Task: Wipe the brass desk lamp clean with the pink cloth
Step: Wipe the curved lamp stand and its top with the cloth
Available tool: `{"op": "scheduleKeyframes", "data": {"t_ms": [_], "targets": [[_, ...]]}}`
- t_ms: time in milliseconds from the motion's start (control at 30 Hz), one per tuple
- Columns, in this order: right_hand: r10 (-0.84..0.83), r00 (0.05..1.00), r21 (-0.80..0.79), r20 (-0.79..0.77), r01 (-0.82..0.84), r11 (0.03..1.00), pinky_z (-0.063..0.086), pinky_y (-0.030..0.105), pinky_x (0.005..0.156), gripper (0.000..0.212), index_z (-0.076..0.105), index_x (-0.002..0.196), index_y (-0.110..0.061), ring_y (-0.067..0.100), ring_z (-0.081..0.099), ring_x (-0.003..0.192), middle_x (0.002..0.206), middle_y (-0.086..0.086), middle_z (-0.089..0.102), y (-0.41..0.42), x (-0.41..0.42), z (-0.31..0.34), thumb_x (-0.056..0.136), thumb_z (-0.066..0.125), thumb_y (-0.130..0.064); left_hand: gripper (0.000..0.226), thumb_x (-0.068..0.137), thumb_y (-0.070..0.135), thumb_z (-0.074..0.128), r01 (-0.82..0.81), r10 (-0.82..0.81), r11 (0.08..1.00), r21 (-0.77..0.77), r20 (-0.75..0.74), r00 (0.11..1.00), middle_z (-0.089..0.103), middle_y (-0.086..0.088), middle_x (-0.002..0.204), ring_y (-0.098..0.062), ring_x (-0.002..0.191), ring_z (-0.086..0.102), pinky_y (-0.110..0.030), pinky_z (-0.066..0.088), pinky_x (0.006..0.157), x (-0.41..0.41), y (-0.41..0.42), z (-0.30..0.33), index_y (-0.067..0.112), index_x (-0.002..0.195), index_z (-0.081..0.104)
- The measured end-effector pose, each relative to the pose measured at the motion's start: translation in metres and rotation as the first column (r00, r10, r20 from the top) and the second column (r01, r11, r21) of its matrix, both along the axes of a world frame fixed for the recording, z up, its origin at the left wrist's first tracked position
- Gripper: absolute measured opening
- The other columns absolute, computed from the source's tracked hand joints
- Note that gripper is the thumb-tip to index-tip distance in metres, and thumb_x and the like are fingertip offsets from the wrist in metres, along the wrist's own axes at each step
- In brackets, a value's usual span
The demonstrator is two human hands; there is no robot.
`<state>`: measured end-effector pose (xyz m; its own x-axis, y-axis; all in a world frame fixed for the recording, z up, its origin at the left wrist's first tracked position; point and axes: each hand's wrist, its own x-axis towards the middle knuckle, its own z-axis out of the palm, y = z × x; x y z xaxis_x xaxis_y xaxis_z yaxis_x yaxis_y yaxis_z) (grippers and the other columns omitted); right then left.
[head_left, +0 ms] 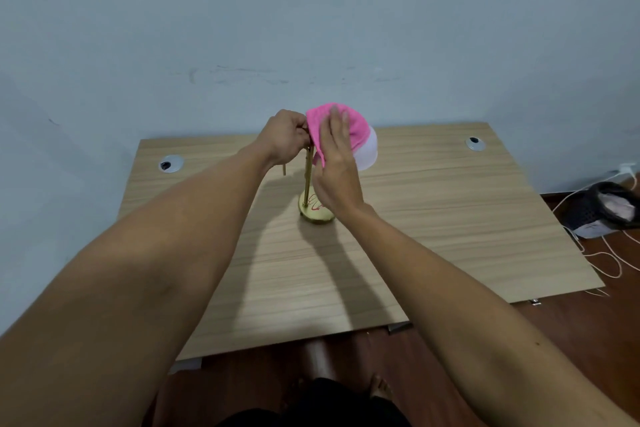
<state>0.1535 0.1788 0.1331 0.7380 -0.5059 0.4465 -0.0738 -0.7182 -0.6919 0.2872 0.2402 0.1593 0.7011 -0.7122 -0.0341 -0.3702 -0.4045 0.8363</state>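
Wood-grain counter [433, 218] fills the centre of the view, pale blue wall behind it. Two round cable grommets sit in the counter top, one at 9 o'clock [170, 163] and one at 2 o'clock [474, 143] from the lamp.

Brass desk lamp [307, 180] stands upright near the middle of the counter: round brass base, thin brass stem, white shade [367, 152] at the top. A thin pull cord hangs at 9 o'clock of the stem.

Pink cloth [349, 125] is draped over the top of the shade, covering most of it; the white lower right rim shows.

Right hand [337, 163] lies flat on the cloth, fingers extended and close together, palm pressing cloth against shade.

Left hand [287, 137], at 9 o'clock of the shade, is curled closed around the lamp's top fitting, touching the cloth edge; exactly what it pinches cannot be told.

Dark basket and white cables lie on the floor at 3 o'clock.
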Motion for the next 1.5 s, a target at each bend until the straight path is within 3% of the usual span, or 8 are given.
{"op": "scheduleKeyframes", "data": {"t_ms": [367, 500, 700, 800, 967, 1100, 1267, 1500], "targets": [[-0.130, 0.991, 0.273, 0.043, 0.114, 0.955, 0.020, 0.011, 0.119, 0.079, 0.020, 0.160, -0.002, 0.021, 0.016, 0.157, 0.171, 0.011, 0.010, 0.014, 0.012, 0.002, 0.088, 0.049, 0.017, 0.009, 0.086, -0.004, 0.067, -0.006, 0.005, 1.000, -0.014, -0.004, 1.000, 0.075, -0.027, 0.091, -0.034, 0.087, 0.074, -0.048, 0.060, 0.093, 0.004, 0.001, -0.002, -0.011, 0.091, 0.069], [-0.289, 0.955, 0.403, 0.067, 0.239, 0.884, 0.022, -0.016, 0.088, 0.061, 0.029, 0.157, -0.001, 0.019, 0.035, 0.149, 0.171, 0.013, 0.011, 0.002, 0.016, 0.011, 0.098, 0.044, 0.010, 0.016, 0.089, 0.001, 0.073, -0.009, 0.007, 1.000, -0.025, -0.051, 0.999, 0.072, -0.016, 0.083, -0.021, 0.073, 0.067, -0.042, 0.059, 0.081, 0.001, -0.001, -0.002, -0.013, 0.096, 0.068], [-0.169, 0.985, 0.298, 0.024, 0.154, 0.942, 0.032, 0.012, 0.113, 0.056, 0.045, 0.149, -0.002, 0.021, 0.044, 0.144, 0.166, 0.018, 0.024, 0.008, 0.013, 0.016, 0.095, 0.046, 0.012, 0.014, 0.086, -0.001, 0.071, -0.001, -0.001, 0.999, -0.033, -0.049, 0.999, 0.077, -0.028, 0.095, -0.028, 0.086, 0.074, -0.049, 0.058, 0.096, -0.001, 0.000, -0.003, -0.011, 0.096, 0.069], [-0.317, 0.945, 0.305, 0.075, 0.281, 0.910, 0.045, -0.005, 0.074, 0.034, 0.057, 0.122, 0.009, -0.008, 0.062, 0.104, 0.135, 0.027, 0.049, -0.008, 0.014, 0.021, 0.090, 0.046, 0.014, 0.020, 0.087, 0.006, 0.077, -0.006, 0.003, 0.999, -0.037, -0.068, 0.998, 0.079, -0.021, 0.092, -0.032, 0.092, 0.077, -0.046, 0.059, 0.096, -0.001, -0.001, -0.003, -0.010, 0.097, 0.068], [-0.148, 0.989, 0.183, 0.002, 0.145, 0.972, 0.031, 0.025, 0.120, 0.053, 0.052, 0.144, -0.002, 0.023, 0.029, 0.151, 0.162, 0.015, 0.035, 0.000, 0.008, 0.016, 0.093, 0.046, 0.011, 0.015, 0.087, 0.002, 0.073, -0.005, 0.003, 0.999, -0.037, -0.045, 0.999, 0.077, -0.024, 0.091, -0.035, 0.091, 0.076, -0.050, 0.058, 0.096, -0.001, -0.002, -0.004, -0.009, 0.095, 0.069], [-0.304, 0.950, 0.175, 0.067, 0.288, 0.941, 0.052, 0.028, 0.091, 0.035, 0.062, 0.112, 0.002, 0.007, 0.055, 0.104, 0.118, 0.015, 0.062, -0.016, 0.010, 0.022, 0.084, 0.044, 0.013, 0.019, 0.088, 0.005, 0.076, -0.019, 0.016, 0.999, -0.046, -0.065, 0.998, 0.077, -0.021, 0.089, -0.034, 0.090, 0.077, -0.048, 0.058, 0.098, -0.003, -0.003, -0.004, -0.010, 0.096, 0.067], [-0.248, 0.969, 0.154, 0.018, 0.242, 0.958, 0.040, 0.007, 0.100, 0.045, 0.063, 0.129, -0.002, 0.031, 0.051, 0.132, 0.140, 0.016, 0.056, -0.016, 0.007, 0.019, 0.090, 0.047, 0.011, 0.018, 0.086, 0.004, 0.077, -0.017, 0.013, 0.999, -0.050, -0.072, 0.997, 0.074, -0.021, 0.084, -0.027, 0.083, 0.073, -0.050, 0.058, 0.098, -0.002, -0.003, -0.006, -0.009, 0.094, 0.067], [-0.225, 0.974, 0.011, 0.016, 0.225, 0.974, 0.047, 0.031, 0.092, 0.036, 0.065, 0.119, -0.004, 0.026, 0.057, 0.117, 0.127, 0.009, 0.061, -0.022, 0.001, 0.020, 0.088, 0.049, 0.005, 0.011, 0.087, 0.007, 0.078, 0.003, -0.009, 0.998, -0.055, -0.107, 0.994, 0.073, -0.006, 0.076, -0.027, 0.085, 0.075, -0.049, 0.058, 0.099, 0.000, -0.003, -0.007, 0.003, 0.088, 0.068]]}}
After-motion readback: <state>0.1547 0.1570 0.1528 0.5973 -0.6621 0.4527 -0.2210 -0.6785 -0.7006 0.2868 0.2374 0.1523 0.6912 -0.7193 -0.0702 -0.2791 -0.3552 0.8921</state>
